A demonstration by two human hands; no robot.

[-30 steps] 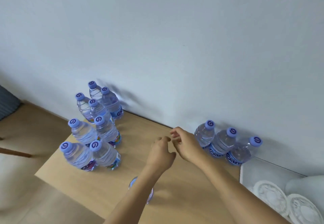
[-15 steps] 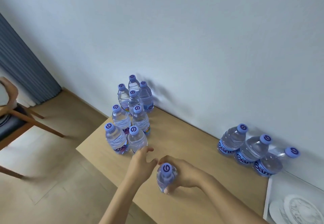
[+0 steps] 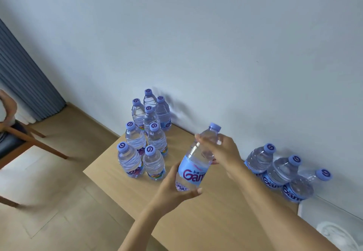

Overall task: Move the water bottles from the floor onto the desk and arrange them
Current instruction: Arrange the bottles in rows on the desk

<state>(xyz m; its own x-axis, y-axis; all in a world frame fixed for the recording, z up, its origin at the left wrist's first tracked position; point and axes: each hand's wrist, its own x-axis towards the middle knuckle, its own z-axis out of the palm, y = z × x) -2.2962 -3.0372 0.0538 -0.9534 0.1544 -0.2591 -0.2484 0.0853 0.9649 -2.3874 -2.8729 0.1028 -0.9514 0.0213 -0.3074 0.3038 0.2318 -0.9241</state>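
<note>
A clear water bottle (image 3: pixel 196 164) with a blue label and purple cap is held tilted above the wooden desk (image 3: pixel 212 217). My left hand (image 3: pixel 174 190) grips its base from below. My right hand (image 3: pixel 220 150) grips its upper part near the neck. A cluster of several upright bottles (image 3: pixel 146 136) stands on the desk's far left corner by the wall. Three more bottles (image 3: pixel 279 170) stand in a row along the wall on the right.
A wooden chair (image 3: pixel 21 140) with a dark seat stands on the floor to the left, with part of a person on it. Grey curtains (image 3: pixel 23 81) hang at far left. A white surface with a round white object (image 3: pixel 334 235) adjoins the desk's right end.
Both hands took hold of the bottle that stood at the desk's near edge and lifted it up, tilting it. The camera view swung left and rose.
</note>
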